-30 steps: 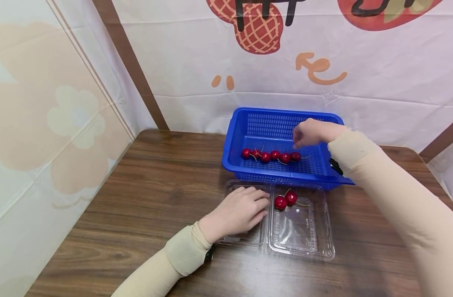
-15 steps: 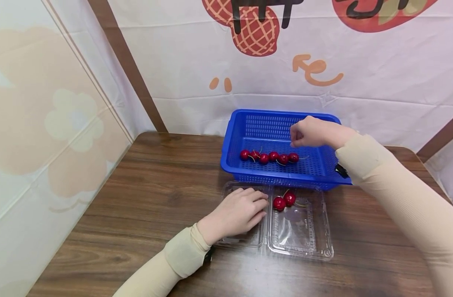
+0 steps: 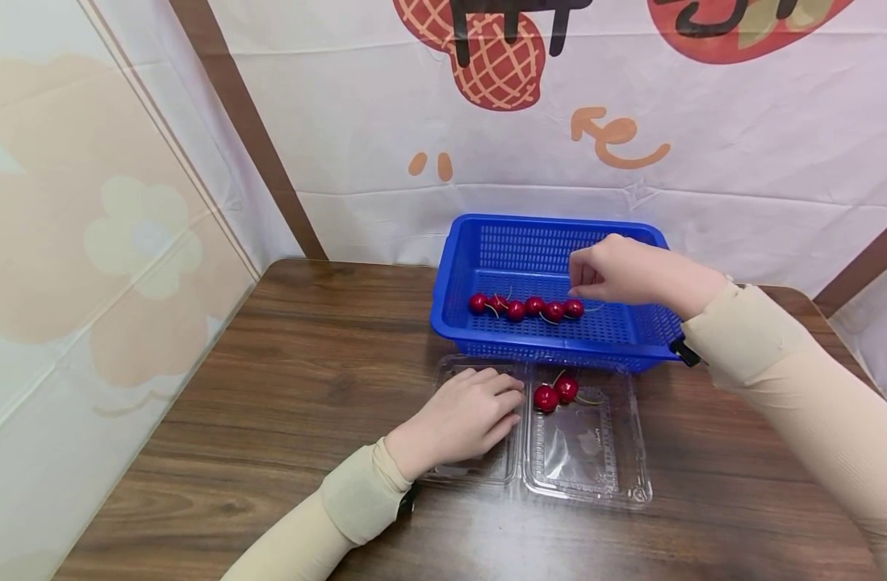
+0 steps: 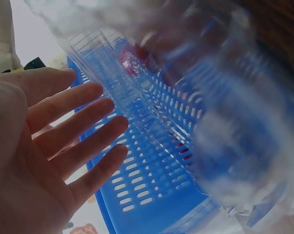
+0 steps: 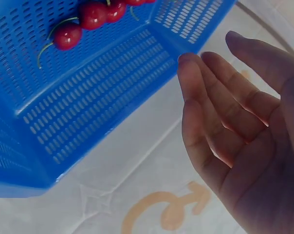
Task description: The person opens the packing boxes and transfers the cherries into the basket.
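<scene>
In the head view my right hand (image 3: 621, 270) is over the right part of a blue plastic basket (image 3: 443, 278). Its fingers are bent loosely, with nothing between them; the right wrist view shows thumb and fingers (image 5: 217, 105) apart. Several red cherries (image 3: 534, 306) with stems lie in a row on the basket floor, left of that hand. My left hand (image 3: 465, 415) rests over the left half of a clear hinged plastic box (image 3: 577, 460), fingers relaxed and holding nothing. Two cherries (image 3: 566, 390) lie in the box's right half, near its back edge.
The basket stands at the back of the brown wooden table (image 3: 305, 387), directly behind the box. A printed white cloth (image 3: 370, 105) hangs behind the table, and another panel (image 3: 123, 242) is on the left.
My right hand has lowered slightly over the basket, its wrist shifting right and toward me. My left hand and the cherries have kept their places; the head view has shifted slightly.
</scene>
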`<state>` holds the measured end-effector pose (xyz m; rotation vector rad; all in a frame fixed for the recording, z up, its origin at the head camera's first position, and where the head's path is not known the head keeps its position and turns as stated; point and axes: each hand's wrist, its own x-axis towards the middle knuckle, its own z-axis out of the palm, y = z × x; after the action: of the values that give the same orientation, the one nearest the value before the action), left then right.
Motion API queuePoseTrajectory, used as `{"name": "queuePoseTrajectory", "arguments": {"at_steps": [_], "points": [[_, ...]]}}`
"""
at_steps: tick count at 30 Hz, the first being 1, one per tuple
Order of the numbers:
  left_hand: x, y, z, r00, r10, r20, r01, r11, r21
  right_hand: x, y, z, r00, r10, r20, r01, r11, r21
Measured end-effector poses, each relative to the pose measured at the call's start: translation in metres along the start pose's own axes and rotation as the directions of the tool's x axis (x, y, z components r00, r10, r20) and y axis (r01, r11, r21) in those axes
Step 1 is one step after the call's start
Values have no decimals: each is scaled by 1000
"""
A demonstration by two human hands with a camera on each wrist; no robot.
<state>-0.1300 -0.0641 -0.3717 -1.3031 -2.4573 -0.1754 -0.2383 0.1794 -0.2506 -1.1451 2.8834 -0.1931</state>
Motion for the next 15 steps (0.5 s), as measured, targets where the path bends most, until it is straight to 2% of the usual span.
{"name": "queuePoseTrajectory", "arguments": {"at_steps": [15], "points": [[2,1,0,1000,10,6,-10,1000,8,-32,-28,8,994,-85,-73,83,996,-27]]}}
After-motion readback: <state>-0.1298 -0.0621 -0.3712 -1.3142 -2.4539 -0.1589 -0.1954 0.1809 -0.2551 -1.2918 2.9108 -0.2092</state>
